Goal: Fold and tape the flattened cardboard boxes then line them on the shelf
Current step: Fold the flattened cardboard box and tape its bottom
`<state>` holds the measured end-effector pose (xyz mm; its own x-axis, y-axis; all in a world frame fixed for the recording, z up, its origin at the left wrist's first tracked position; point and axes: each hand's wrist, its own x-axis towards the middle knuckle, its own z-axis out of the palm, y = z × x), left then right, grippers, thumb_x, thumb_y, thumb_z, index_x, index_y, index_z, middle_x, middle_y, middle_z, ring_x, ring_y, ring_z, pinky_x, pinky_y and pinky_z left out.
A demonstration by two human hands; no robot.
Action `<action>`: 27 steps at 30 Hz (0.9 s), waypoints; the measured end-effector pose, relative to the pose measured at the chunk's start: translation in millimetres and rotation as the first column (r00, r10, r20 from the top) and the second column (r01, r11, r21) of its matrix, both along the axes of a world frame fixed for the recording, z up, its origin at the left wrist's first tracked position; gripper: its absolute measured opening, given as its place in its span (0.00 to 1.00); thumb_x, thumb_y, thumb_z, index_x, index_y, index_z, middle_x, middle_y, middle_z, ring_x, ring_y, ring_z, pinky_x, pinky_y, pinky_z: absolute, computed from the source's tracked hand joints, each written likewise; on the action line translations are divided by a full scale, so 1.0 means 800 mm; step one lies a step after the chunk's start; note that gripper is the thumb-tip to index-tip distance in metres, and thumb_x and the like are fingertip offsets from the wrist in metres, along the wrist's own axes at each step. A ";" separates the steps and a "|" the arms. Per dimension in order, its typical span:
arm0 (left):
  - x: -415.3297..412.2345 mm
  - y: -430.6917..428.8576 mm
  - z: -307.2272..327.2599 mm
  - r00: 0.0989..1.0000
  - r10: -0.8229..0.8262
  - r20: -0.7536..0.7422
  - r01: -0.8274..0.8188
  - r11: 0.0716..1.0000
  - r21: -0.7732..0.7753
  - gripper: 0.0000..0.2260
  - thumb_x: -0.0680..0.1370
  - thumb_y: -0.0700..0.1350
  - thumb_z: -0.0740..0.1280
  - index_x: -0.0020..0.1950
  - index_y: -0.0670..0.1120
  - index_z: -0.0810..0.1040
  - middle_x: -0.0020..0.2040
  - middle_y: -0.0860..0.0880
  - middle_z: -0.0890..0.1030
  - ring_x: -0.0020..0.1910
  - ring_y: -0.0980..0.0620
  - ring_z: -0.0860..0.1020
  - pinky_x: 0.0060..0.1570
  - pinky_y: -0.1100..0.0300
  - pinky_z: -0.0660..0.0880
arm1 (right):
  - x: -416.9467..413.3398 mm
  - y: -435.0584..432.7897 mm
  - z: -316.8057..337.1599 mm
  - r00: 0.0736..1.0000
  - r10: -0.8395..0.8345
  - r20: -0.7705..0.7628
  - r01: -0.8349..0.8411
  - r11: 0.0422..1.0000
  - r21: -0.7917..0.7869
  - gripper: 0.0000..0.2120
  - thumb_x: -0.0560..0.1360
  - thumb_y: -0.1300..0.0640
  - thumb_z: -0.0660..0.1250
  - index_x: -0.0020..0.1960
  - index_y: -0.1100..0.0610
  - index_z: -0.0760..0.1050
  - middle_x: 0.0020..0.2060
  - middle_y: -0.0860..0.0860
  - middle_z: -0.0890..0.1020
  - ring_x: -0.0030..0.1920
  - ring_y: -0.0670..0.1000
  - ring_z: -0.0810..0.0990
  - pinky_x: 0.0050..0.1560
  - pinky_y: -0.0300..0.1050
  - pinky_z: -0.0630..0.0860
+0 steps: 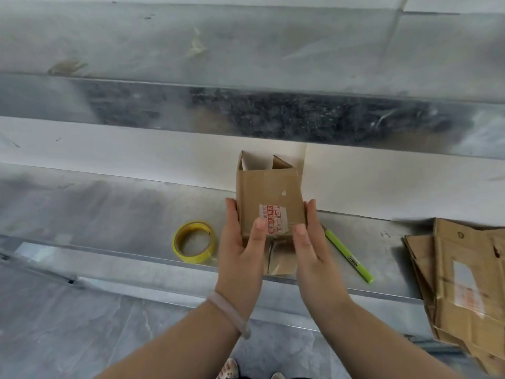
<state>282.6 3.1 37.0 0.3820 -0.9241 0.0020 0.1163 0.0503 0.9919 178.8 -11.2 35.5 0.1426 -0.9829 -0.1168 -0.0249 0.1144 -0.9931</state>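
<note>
A small brown cardboard box [269,195] with a red-and-white label is held up in front of the metal shelf [109,214]. Its far end is open, with flaps sticking out. My left hand [241,247] grips its left side, thumb on the near face. My right hand [308,247] grips its right side in the same way. A roll of yellow tape [194,242] lies on the shelf just left of my left hand. A stack of flattened cardboard boxes [461,283] rests at the shelf's right end.
A green pen-like tool [348,255] lies on the shelf right of my right hand. An upper metal shelf [246,50] runs across the top. White wall shows behind the box. Floor and shoe tips sit below.
</note>
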 end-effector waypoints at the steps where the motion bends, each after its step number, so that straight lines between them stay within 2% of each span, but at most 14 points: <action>1: -0.002 -0.004 -0.003 0.999 0.043 -0.002 -0.043 0.999 0.012 0.22 0.79 0.44 0.62 0.72 0.56 0.63 0.55 0.63 0.80 0.54 0.67 0.78 0.47 0.73 0.74 | 0.004 -0.004 0.001 1.000 -0.006 0.013 0.006 1.000 0.018 0.22 0.77 0.42 0.57 0.69 0.32 0.55 0.55 0.22 0.71 0.50 0.18 0.68 0.45 0.16 0.65; 3: -0.004 -0.009 -0.007 0.994 0.108 0.026 -0.109 0.992 0.058 0.28 0.78 0.44 0.66 0.75 0.54 0.61 0.57 0.59 0.79 0.53 0.64 0.79 0.46 0.72 0.75 | 0.008 -0.014 0.001 0.999 -0.042 0.025 0.041 0.998 0.051 0.17 0.78 0.46 0.63 0.59 0.28 0.61 0.45 0.22 0.76 0.47 0.24 0.75 0.41 0.20 0.69; 4: -0.004 -0.012 -0.010 0.992 0.126 0.031 -0.129 0.988 0.081 0.28 0.78 0.44 0.67 0.75 0.55 0.61 0.57 0.59 0.79 0.52 0.64 0.80 0.45 0.72 0.76 | 0.009 -0.017 -0.001 0.998 -0.066 0.018 0.065 0.997 0.049 0.17 0.78 0.47 0.65 0.59 0.29 0.64 0.44 0.26 0.78 0.47 0.27 0.77 0.41 0.22 0.71; 7: -0.006 -0.017 -0.017 0.987 0.163 0.017 -0.163 0.981 0.101 0.25 0.79 0.43 0.66 0.73 0.56 0.65 0.57 0.58 0.80 0.54 0.60 0.80 0.48 0.69 0.77 | 0.009 -0.020 -0.008 0.993 -0.120 -0.013 0.121 0.992 0.027 0.24 0.79 0.50 0.65 0.73 0.40 0.64 0.47 0.31 0.79 0.48 0.29 0.78 0.42 0.24 0.73; 9: -0.006 -0.016 -0.023 0.985 0.171 -0.008 -0.170 0.982 0.087 0.22 0.80 0.42 0.63 0.72 0.56 0.65 0.60 0.57 0.79 0.57 0.60 0.78 0.51 0.67 0.77 | 0.008 -0.019 -0.014 0.990 -0.141 -0.021 0.142 0.989 0.029 0.23 0.81 0.52 0.61 0.74 0.42 0.64 0.50 0.31 0.79 0.49 0.28 0.77 0.43 0.23 0.72; 13: -0.006 -0.012 -0.029 0.980 0.191 -0.062 -0.188 0.981 0.053 0.17 0.83 0.43 0.57 0.71 0.55 0.68 0.60 0.61 0.78 0.56 0.67 0.77 0.49 0.73 0.74 | 0.002 -0.018 -0.023 0.989 -0.143 0.043 0.140 0.988 0.070 0.20 0.83 0.53 0.56 0.73 0.39 0.65 0.59 0.33 0.78 0.53 0.28 0.75 0.54 0.25 0.72; 16: -0.004 -0.013 -0.033 0.979 0.187 -0.077 -0.183 0.981 0.060 0.17 0.83 0.46 0.56 0.72 0.55 0.67 0.57 0.65 0.78 0.55 0.69 0.76 0.49 0.74 0.73 | -0.010 -0.018 -0.028 0.995 -0.068 0.068 0.061 0.993 0.098 0.19 0.84 0.49 0.52 0.72 0.35 0.62 0.57 0.27 0.74 0.49 0.21 0.72 0.46 0.17 0.67; 18: -0.005 -0.014 -0.037 0.987 0.158 -0.001 -0.158 0.987 0.044 0.19 0.83 0.49 0.55 0.74 0.55 0.63 0.59 0.67 0.74 0.53 0.76 0.73 0.46 0.78 0.70 | -0.016 -0.019 -0.030 0.999 0.012 0.034 -0.015 0.995 0.096 0.20 0.84 0.47 0.50 0.73 0.32 0.58 0.56 0.24 0.70 0.48 0.18 0.69 0.47 0.15 0.65; 20: -0.006 -0.012 -0.042 0.987 0.127 0.096 -0.130 0.991 0.029 0.21 0.83 0.51 0.54 0.76 0.54 0.59 0.65 0.63 0.71 0.55 0.78 0.70 0.50 0.79 0.69 | -0.021 -0.020 -0.035 0.998 0.058 0.006 -0.058 0.994 0.098 0.20 0.83 0.45 0.49 0.73 0.30 0.56 0.60 0.26 0.71 0.53 0.20 0.69 0.59 0.21 0.65; 21: -0.004 -0.010 -0.046 0.980 0.125 0.156 -0.128 0.992 0.007 0.21 0.82 0.52 0.54 0.76 0.54 0.58 0.68 0.60 0.70 0.59 0.75 0.70 0.54 0.77 0.69 | -0.024 -0.021 -0.038 0.998 0.065 -0.004 -0.065 0.993 0.095 0.19 0.83 0.43 0.49 0.72 0.29 0.57 0.62 0.29 0.73 0.57 0.24 0.70 0.66 0.28 0.65; 23: 0.004 -0.004 -0.054 0.942 0.113 0.316 -0.101 0.993 -0.055 0.23 0.82 0.58 0.52 0.75 0.53 0.56 0.70 0.58 0.69 0.66 0.66 0.69 0.62 0.69 0.69 | -0.029 -0.024 -0.043 0.995 0.096 -0.023 -0.093 0.990 0.108 0.18 0.82 0.41 0.49 0.69 0.25 0.59 0.64 0.33 0.75 0.65 0.35 0.71 0.73 0.43 0.63; 25: 0.019 -0.001 -0.068 0.882 0.055 0.468 -0.021 0.997 -0.078 0.26 0.80 0.62 0.51 0.76 0.54 0.53 0.72 0.58 0.67 0.69 0.60 0.68 0.67 0.61 0.68 | -0.036 -0.030 -0.043 0.988 0.153 -0.024 -0.148 0.979 0.137 0.16 0.81 0.38 0.49 0.67 0.22 0.59 0.66 0.34 0.74 0.70 0.41 0.68 0.75 0.50 0.59; 27: 0.034 -0.004 -0.077 0.828 0.008 0.560 0.036 0.997 -0.068 0.29 0.80 0.64 0.49 0.77 0.53 0.52 0.73 0.53 0.67 0.70 0.56 0.67 0.68 0.52 0.68 | -0.040 -0.034 -0.040 0.978 0.203 -0.034 -0.196 0.968 0.157 0.17 0.78 0.33 0.49 0.66 0.20 0.57 0.68 0.35 0.71 0.72 0.44 0.65 0.76 0.53 0.57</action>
